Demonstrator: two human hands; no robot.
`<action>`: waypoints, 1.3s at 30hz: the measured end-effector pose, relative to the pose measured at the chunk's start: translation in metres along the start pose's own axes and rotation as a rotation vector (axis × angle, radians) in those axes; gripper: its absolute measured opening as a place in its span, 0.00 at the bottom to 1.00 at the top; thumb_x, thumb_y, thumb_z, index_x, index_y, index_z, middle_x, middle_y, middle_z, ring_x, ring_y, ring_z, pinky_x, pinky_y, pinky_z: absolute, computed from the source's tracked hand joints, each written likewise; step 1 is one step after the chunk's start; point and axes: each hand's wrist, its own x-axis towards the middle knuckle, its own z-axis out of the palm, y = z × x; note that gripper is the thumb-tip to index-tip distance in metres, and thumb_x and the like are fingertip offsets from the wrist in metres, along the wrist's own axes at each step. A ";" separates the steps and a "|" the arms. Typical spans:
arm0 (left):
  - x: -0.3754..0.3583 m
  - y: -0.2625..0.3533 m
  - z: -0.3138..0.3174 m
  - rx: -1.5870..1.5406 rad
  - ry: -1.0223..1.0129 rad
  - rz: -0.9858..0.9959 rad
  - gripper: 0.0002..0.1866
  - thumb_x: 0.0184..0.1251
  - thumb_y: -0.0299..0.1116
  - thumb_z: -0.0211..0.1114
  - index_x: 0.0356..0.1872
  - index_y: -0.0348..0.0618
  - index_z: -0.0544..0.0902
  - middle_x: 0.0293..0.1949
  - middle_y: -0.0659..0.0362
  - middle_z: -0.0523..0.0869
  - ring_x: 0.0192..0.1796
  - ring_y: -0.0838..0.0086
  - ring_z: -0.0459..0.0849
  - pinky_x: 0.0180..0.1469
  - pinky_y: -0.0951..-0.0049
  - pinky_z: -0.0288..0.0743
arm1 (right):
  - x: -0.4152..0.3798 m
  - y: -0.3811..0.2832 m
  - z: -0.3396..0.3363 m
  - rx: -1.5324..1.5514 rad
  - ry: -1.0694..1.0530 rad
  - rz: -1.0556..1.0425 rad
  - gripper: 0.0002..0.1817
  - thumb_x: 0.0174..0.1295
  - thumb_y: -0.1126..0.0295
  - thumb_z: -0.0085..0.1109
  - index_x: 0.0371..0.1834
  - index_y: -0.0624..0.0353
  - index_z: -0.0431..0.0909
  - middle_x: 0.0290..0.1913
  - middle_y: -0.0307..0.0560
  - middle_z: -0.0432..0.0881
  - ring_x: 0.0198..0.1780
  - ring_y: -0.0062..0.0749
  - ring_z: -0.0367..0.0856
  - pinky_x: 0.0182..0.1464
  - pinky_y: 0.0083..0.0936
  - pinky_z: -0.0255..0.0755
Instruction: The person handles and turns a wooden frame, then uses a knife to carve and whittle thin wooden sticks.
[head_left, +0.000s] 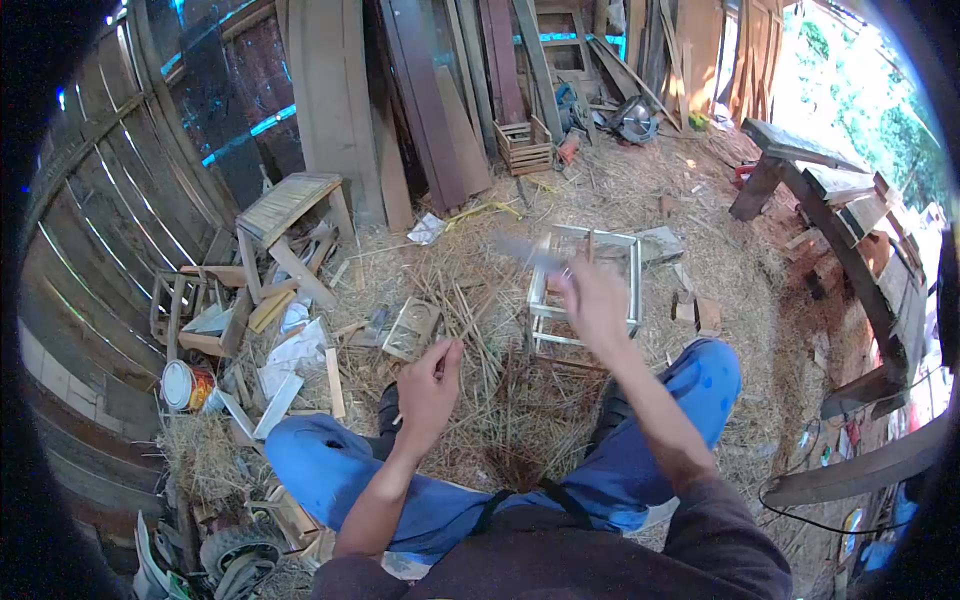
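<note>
My right hand (597, 308) is raised in front of the right knee, closed around the end of a blurred, flat grey blade (528, 250) that looks like a knife. The blade points left. Behind that hand stands a small white-edged wooden frame (634, 270) on the straw floor. My left hand (428, 392) is curled closed over the left knee side; a small pale tip shows at its lower edge, but I cannot tell what it holds. Thin wooden sticks (466, 325) lie scattered between the two hands, and a small wooden panel (410, 328) lies beyond the left hand.
At the left are a small slatted table (290, 205), a paint can (185, 385) and wood offcuts. A slatted crate (525, 147) and a circular saw (635, 120) sit at the back. A rough wooden bench (850, 220) stands on the right, with a black cable (810, 518) nearby.
</note>
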 end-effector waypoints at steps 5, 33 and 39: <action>0.001 0.004 -0.009 -0.070 -0.014 -0.035 0.17 0.75 0.43 0.62 0.45 0.38 0.86 0.20 0.51 0.81 0.21 0.76 0.74 0.28 0.71 0.69 | 0.006 0.001 -0.003 0.014 0.130 0.143 0.15 0.61 0.56 0.67 0.33 0.56 0.78 0.25 0.47 0.80 0.28 0.45 0.78 0.33 0.40 0.67; 0.027 -0.029 -0.001 0.119 0.107 -0.100 0.29 0.68 0.58 0.66 0.26 0.36 0.82 0.13 0.57 0.68 0.18 0.72 0.63 0.24 0.66 0.59 | -0.011 0.007 0.014 0.878 -0.129 0.648 0.31 0.78 0.41 0.38 0.26 0.55 0.72 0.16 0.35 0.67 0.17 0.21 0.67 0.20 0.24 0.59; 0.026 -0.024 -0.002 0.012 0.099 -0.166 0.29 0.69 0.58 0.65 0.26 0.35 0.83 0.14 0.60 0.66 0.20 0.79 0.62 0.24 0.69 0.57 | -0.025 -0.009 0.025 0.952 -0.227 0.729 0.36 0.79 0.42 0.35 0.19 0.58 0.71 0.17 0.32 0.64 0.22 0.21 0.61 0.27 0.26 0.58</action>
